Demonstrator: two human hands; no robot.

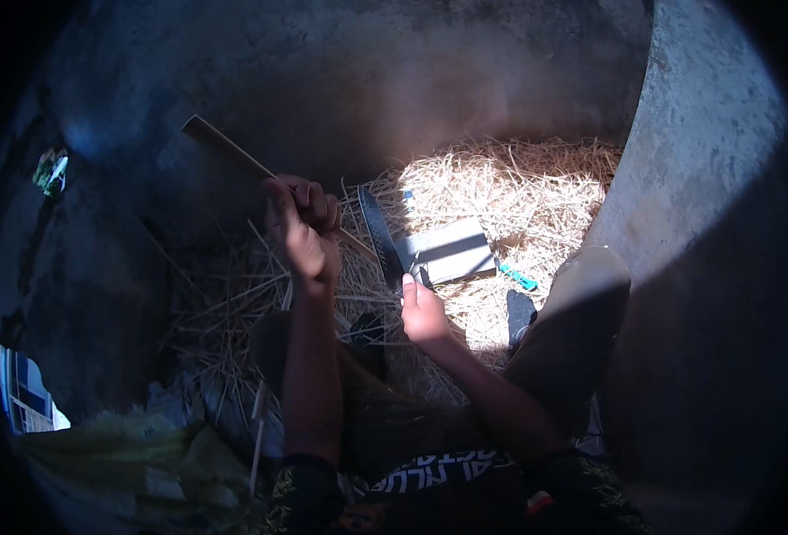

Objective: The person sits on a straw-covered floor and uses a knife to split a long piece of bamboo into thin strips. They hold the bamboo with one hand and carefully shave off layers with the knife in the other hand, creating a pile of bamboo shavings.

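Note:
My left hand [303, 227] is closed round a long flat strip [233, 152] that looks like bamboo or wood. The strip slants from the upper left down toward the right, its lower end close to the blade. In my right hand [422, 312] is a large dark-bladed knife [379, 229], its blade pointing up and slightly left. My fingers wrap its handle, which is mostly hidden. Just right of the blade, a pale grey rectangular block [452, 254] lies on the shavings, partly sunlit.
Thin straw-coloured shavings [537, 196] cover the floor. A teal tool, perhaps a cutter [519, 277], lies beside the block. Curved grey walls [697, 152] rise around me. My bent knee [590, 285] is at the right; a greenish sack or cloth [127, 464] lies lower left.

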